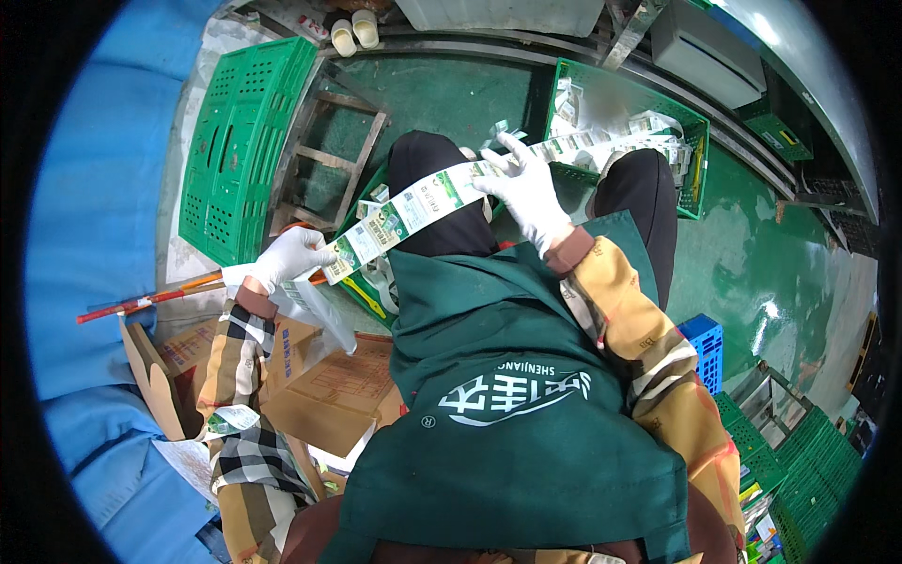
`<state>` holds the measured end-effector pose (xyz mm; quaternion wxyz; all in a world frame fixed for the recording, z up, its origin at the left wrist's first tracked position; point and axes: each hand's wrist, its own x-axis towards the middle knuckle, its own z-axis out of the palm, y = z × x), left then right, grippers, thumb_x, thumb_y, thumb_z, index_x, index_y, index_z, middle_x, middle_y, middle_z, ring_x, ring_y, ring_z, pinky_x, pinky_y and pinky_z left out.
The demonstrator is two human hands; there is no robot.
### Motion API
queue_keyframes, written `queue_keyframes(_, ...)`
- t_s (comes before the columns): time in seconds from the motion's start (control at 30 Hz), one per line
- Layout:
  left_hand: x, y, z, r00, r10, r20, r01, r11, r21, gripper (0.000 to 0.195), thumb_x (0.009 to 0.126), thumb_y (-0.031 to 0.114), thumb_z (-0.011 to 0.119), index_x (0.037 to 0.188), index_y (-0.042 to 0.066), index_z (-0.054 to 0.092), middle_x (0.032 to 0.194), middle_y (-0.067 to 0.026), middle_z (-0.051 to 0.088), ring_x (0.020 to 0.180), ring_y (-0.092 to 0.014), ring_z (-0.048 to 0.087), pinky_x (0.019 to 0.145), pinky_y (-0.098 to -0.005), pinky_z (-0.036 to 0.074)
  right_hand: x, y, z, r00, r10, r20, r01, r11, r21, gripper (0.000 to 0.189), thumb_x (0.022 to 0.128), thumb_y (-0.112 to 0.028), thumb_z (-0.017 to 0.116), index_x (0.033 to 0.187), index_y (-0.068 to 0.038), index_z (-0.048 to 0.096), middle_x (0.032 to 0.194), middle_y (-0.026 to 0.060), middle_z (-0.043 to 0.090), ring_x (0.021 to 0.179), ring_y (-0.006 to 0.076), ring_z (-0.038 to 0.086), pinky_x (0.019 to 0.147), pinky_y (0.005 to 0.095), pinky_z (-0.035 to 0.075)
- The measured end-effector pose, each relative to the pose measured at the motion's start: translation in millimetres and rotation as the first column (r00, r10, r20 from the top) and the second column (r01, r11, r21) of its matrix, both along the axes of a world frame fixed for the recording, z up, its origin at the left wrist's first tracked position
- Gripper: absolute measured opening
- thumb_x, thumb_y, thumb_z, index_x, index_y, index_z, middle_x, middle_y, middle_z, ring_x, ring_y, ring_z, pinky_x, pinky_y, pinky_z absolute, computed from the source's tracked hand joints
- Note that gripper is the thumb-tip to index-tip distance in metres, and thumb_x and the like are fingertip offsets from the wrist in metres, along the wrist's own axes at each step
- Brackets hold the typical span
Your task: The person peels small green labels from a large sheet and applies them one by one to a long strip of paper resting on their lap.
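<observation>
A long strip of joined green-and-white printed packets stretches taut across my left knee between both hands. At its lower left end, my white-gloved left hand pinches it between thumb and fingers. My white-gloved right hand has its thumb and some fingers at the strip's upper part, with other fingers raised. Beyond that hand, more strip runs into a green plastic crate heaped with similar packets. Another green crate, partly hidden by my leg and the strip, holds packets between my left hand and knee.
Folded green crates lean beside a wooden frame. Open cardboard boxes and a clear plastic bag lie below my left hand. A red-orange pole juts left. A blue crate stands to my right.
</observation>
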<state>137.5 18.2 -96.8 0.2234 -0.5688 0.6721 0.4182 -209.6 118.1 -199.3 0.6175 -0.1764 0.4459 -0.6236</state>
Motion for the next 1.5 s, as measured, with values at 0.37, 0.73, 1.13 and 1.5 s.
queue_keyframes(0.37, 15, 4, -12, 1.0, 0.009, -0.007, -0.009, 1.0, 0.009, 0.025, 0.084, 0.023, 0.075, 0.074, 0.002, 0.066, 0.069, -0.0064, 0.065, 0.066, -0.011, 0.057, 0.066, -0.0294, 0.046, 60, -8, -23, 0.876, -0.148, -0.46, 0.058, 0.977, -0.204, 0.085, 0.07, 0.007, 0.073, 0.145, 0.001, 0.032, 0.146, 0.0196, 0.038, 0.134, 0.0305, 0.043, 0.101, 0.034, 0.044)
queue_keyframes(0.73, 73, 23, -18, 0.984, 0.141, 0.106, -0.143, 0.99, 0.016, 0.025, 0.082, 0.021, 0.076, 0.073, 0.0, 0.064, 0.064, -0.0053, 0.061, 0.06, -0.012, 0.057, 0.057, -0.0302, 0.044, -8, -2, 24, 0.977, 0.112, -0.181, -0.099, 0.992, 0.081, 0.025, 0.089, -0.016, 0.069, 0.104, 0.003, 0.061, 0.083, 0.0047, 0.066, 0.072, 0.008, 0.063, 0.061, 0.0213, 0.051)
queue_keyframes(1.13, 78, 24, -23, 0.985, 0.083, 0.154, -0.078, 0.996, -0.033, 0.024, 0.081, 0.019, 0.075, 0.074, -0.001, 0.065, 0.064, -0.0066, 0.061, 0.06, -0.013, 0.058, 0.058, -0.0298, 0.045, 19, -13, -2, 0.829, 0.492, -0.266, -0.459, 0.87, 0.178, 0.032, 0.088, -0.022, 0.066, 0.109, 0.0, 0.055, 0.084, 0.0117, 0.07, 0.067, 0.0162, 0.069, 0.05, 0.0273, 0.054)
queue_keyframes(1.5, 162, 31, -46, 0.975, 0.055, 0.213, -0.026, 0.99, -0.14, 0.024, 0.075, 0.024, 0.077, 0.076, 0.001, 0.068, 0.068, -0.0124, 0.065, 0.065, -0.023, 0.065, 0.064, -0.0347, 0.048, -19, -12, 1, 0.903, 0.423, -0.071, -0.403, 0.894, 0.196, 0.028, 0.089, -0.022, 0.07, 0.103, 0.002, 0.068, 0.076, 0.0024, 0.068, 0.055, 0.0028, 0.058, 0.046, 0.0175, 0.047)
